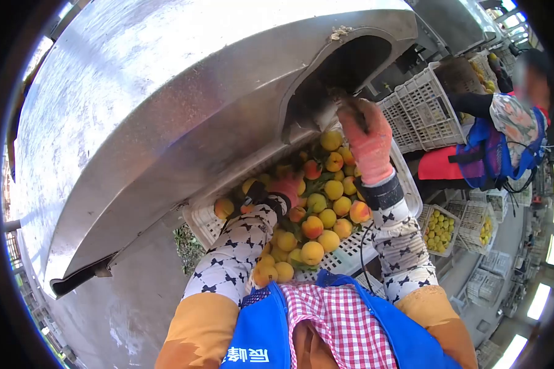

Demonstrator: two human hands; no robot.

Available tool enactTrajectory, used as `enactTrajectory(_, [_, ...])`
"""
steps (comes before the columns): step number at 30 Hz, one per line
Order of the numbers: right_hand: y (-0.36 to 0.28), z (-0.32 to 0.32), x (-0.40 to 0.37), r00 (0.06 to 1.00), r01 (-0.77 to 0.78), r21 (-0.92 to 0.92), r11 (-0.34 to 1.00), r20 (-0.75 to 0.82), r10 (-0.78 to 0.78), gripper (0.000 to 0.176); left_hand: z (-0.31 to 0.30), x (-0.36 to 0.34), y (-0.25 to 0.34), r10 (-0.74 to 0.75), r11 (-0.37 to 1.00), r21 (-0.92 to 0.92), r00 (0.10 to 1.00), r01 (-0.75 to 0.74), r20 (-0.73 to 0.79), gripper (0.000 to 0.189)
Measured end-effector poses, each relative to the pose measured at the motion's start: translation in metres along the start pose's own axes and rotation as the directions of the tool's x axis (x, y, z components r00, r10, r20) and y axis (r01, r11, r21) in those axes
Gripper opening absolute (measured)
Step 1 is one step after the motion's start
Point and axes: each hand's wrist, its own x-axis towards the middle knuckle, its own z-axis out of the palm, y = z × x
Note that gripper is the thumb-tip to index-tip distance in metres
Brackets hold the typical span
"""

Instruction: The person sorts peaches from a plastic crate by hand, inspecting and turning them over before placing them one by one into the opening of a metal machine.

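A white plastic crate (pixel 406 184) filled with yellow and orange peaches (pixel 321 221) sits against a big stainless steel machine (pixel 166 104). My right hand (pixel 366 138), in a pink glove, reaches up to the lower edge of the machine's dark opening (pixel 351 67) and touches the metal lip there; whether it grips anything is unclear. My left hand (pixel 283 187), also gloved in pink, is down among the peaches at the crate's far left side, partly hidden under the machine's edge. Both forearms wear white patterned sleeves.
Another person (pixel 505 135) in a blue apron stands at the right, beside a tilted white crate (pixel 421 111). Smaller crates of yellow fruit (pixel 440 229) sit on the floor at the right. The machine's curved shell fills the left and top.
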Motion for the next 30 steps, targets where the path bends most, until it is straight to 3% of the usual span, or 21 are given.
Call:
enactTrajectory(1, [0.023,0.005,-0.024,0.999,-0.029,-0.04,0.999,0.029,0.03,0.025,-0.006,0.004,0.003,-0.049,0.996,0.075,0.99,0.039,0.134,0.1])
enactTrajectory(3, [0.073,0.023,-0.077,0.937,-0.122,-0.181,0.976,0.304,0.173,0.035,-0.006,0.004,0.004,-0.052,0.999,0.013,0.989,0.051,0.137,0.097])
enactTrajectory(4, [0.083,0.031,-0.088,0.935,-0.128,-0.176,0.976,0.306,0.178,0.035,-0.006,0.004,0.001,-0.054,0.998,-0.021,0.989,0.057,0.136,0.094])
enactTrajectory(5, [0.089,0.043,-0.093,0.809,-0.331,-0.323,0.887,0.386,0.443,0.041,0.005,0.006,-0.008,-0.063,0.998,-0.013,0.988,0.066,0.138,0.094])
enactTrajectory(6, [0.094,0.056,-0.101,0.608,-0.486,-0.478,0.732,0.416,0.676,0.049,0.029,0.003,-0.021,-0.07,0.85,-0.498,0.973,0.173,0.219,0.082])
enactTrajectory(7, [0.104,0.074,-0.109,0.604,-0.498,-0.464,0.733,0.421,0.677,0.049,0.042,-0.005,-0.03,-0.039,0.476,-0.836,0.956,0.272,0.289,0.07])
enactTrajectory(8, [0.115,0.093,-0.115,0.555,-0.466,-0.619,0.632,0.352,0.754,0.054,0.034,-0.021,-0.03,-0.048,0.488,-0.825,0.953,0.284,0.299,0.07])
enactTrajectory(9, [0.119,0.103,-0.119,0.511,-0.418,-0.754,0.508,0.267,0.817,0.059,0.013,-0.044,-0.024,0.017,0.002,-0.907,0.907,0.421,0.421,0.062])
enactTrajectory(10, [0.119,0.103,-0.118,0.511,-0.43,-0.743,0.512,0.267,0.817,0.059,0.0,-0.059,-0.022,0.133,-0.474,-0.736,0.866,0.483,0.483,0.053])
enactTrajectory(11, [0.116,0.098,-0.117,0.616,-0.418,-0.617,0.667,0.348,0.707,0.055,0.021,-0.057,-0.033,0.139,-0.683,-0.604,0.885,0.411,0.445,0.033])
enactTrajectory(12, [0.11,0.09,-0.115,0.712,-0.378,-0.473,0.796,0.401,0.576,0.052,-0.005,-0.067,-0.025,0.135,-0.677,-0.61,0.884,0.412,0.447,0.033])
enactTrajectory(14, [0.058,0.052,-0.09,0.715,-0.136,-0.432,0.892,0.58,0.39,0.078,-0.076,-0.093,0.003,-0.163,-0.293,-0.942,0.962,0.165,0.22,0.029])
enactTrajectory(15, [0.032,0.034,-0.082,0.742,0.048,-0.318,0.947,0.646,0.18,0.08,-0.067,-0.08,-0.017,0.204,-0.598,-0.716,0.933,0.359,0.298,0.036])
enactTrajectory(16, [0.011,0.018,-0.078,0.731,0.234,-0.196,0.952,0.682,-0.039,0.081,-0.07,-0.08,-0.014,0.204,-0.599,-0.716,0.933,0.357,0.295,0.036])
enactTrajectory(18, [-0.011,-0.003,-0.084,0.774,0.144,-0.063,0.988,0.629,-0.072,0.08,-0.09,-0.078,0.0,0.356,-0.43,-0.85,0.923,0.303,0.149,0.052])
enactTrajectory(20, [-0.027,-0.028,-0.08,0.819,0.056,0.072,0.996,0.568,-0.087,0.08,-0.127,-0.089,0.019,0.404,-0.375,-0.891,0.91,0.258,0.093,0.052])
enactTrajectory(22, [-0.04,-0.054,-0.07,0.815,-0.236,0.15,0.96,0.569,0.111,0.088,-0.144,-0.09,0.028,0.449,-0.321,-0.926,0.893,0.2,0.037,0.053])
enactTrajectory(24, [-0.04,-0.056,-0.071,0.805,-0.247,0.128,0.961,0.578,0.13,0.089,-0.154,-0.086,0.032,0.511,-0.218,-0.972,0.859,0.085,-0.04,0.052])
enactTrajectory(26, [-0.045,-0.052,-0.063,0.914,-0.127,0.077,0.989,0.398,0.086,0.085,-0.168,-0.084,0.038,0.527,-0.164,-0.986,0.848,0.025,-0.066,0.05])
enactTrajectory(28, [-0.054,-0.037,-0.045,0.958,-0.062,0.02,0.998,0.282,0.054,0.078,-0.167,-0.089,0.046,0.169,-0.44,-0.89,0.963,-0.115,-0.208,0.057])
enactTrajectory(30, [-0.053,-0.016,-0.021,0.991,-0.106,-0.011,0.994,0.085,0.107,0.069,-0.143,-0.085,0.029,0.095,-0.456,-0.882,0.979,-0.12,-0.182,0.05])
